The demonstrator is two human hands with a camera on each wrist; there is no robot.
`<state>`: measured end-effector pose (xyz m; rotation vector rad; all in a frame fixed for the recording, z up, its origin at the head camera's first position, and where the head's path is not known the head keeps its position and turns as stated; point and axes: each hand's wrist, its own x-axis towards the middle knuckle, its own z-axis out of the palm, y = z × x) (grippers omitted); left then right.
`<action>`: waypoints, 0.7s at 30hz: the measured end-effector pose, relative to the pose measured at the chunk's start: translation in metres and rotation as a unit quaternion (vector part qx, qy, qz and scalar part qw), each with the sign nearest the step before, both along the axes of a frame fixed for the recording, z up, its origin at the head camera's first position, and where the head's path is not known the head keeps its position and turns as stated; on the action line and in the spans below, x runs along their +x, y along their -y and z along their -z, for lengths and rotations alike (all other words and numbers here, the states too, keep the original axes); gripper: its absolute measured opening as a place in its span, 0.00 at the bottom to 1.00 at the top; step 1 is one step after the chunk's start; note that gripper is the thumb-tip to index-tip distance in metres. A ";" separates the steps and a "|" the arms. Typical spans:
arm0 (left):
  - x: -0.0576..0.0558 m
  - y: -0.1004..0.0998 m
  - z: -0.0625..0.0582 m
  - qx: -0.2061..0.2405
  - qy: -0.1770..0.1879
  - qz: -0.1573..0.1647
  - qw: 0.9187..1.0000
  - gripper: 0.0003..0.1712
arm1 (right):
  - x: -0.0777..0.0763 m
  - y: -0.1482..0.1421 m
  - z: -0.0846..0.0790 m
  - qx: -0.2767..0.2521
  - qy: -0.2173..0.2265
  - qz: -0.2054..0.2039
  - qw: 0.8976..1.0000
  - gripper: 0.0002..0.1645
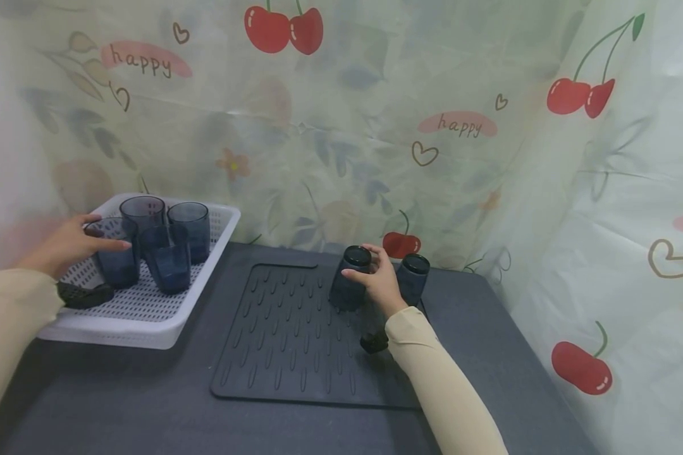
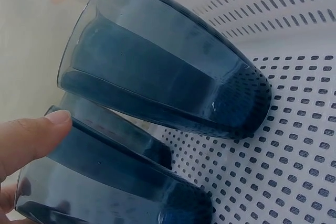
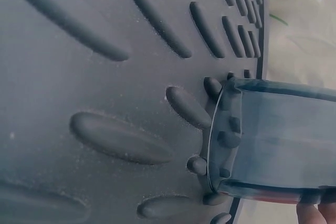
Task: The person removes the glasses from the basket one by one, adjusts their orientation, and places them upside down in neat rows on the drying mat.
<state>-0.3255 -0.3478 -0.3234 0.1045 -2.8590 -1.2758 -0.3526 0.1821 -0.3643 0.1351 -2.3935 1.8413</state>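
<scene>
In the head view my left hand [image 1: 79, 245] is at the white basket, with thumb and fingers around the rim of a blue glass [image 1: 118, 268]. The left wrist view shows the thumb [image 2: 39, 135] on that upright glass's side near its rim. Three more blue glasses stand beside it, the nearest one [image 1: 169, 268] at its right. My right hand [image 1: 382, 281] holds an upside-down blue glass [image 1: 347, 287] by its upper part, over the dark drying mat [image 1: 279, 354]. In the right wrist view its rim meets the mat's ridges, with fingertips [image 3: 310, 214] along its side.
Another upside-down glass [image 1: 414, 278] stands just right of my right hand, at the mat's back right. The white perforated basket [image 1: 165, 332] sits left of the mat on the dark table [image 1: 119, 392]. A patterned curtain [image 1: 341, 126] hangs behind the table.
</scene>
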 end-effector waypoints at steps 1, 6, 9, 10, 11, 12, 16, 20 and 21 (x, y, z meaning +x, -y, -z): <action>0.000 -0.001 0.000 0.002 0.001 -0.001 1.000 0.63 | 0.000 0.000 0.000 -0.001 0.001 0.001 1.000 0.46; 0.001 -0.003 0.000 0.008 -0.001 0.002 1.000 0.62 | 0.000 -0.001 0.000 -0.005 0.003 0.001 1.000 0.45; 0.001 -0.003 0.000 0.007 -0.003 0.005 1.000 0.62 | -0.001 -0.001 0.000 -0.005 0.004 -0.001 1.000 0.45; 0.001 -0.003 0.000 0.005 -0.003 0.005 1.000 0.62 | 0.000 -0.001 0.000 -0.004 0.004 -0.002 1.000 0.45; 0.001 -0.002 -0.001 0.003 -0.004 0.004 1.000 0.62 | 0.000 -0.001 0.000 -0.005 0.004 -0.003 1.000 0.45; 0.001 -0.002 -0.001 0.002 -0.004 0.004 1.000 0.62 | 0.000 -0.001 0.000 -0.004 0.004 -0.004 1.000 0.45; 0.002 -0.002 -0.001 -0.007 -0.008 0.002 1.000 0.61 | 0.000 -0.001 0.000 -0.005 0.001 -0.005 1.000 0.44; 0.003 -0.002 0.000 -0.015 -0.013 -0.004 1.000 0.61 | 0.000 -0.001 0.000 -0.003 -0.001 -0.005 1.000 0.44; 0.003 -0.002 0.000 -0.014 -0.013 -0.006 1.000 0.61 | 0.000 -0.001 0.000 -0.004 -0.001 -0.004 1.000 0.43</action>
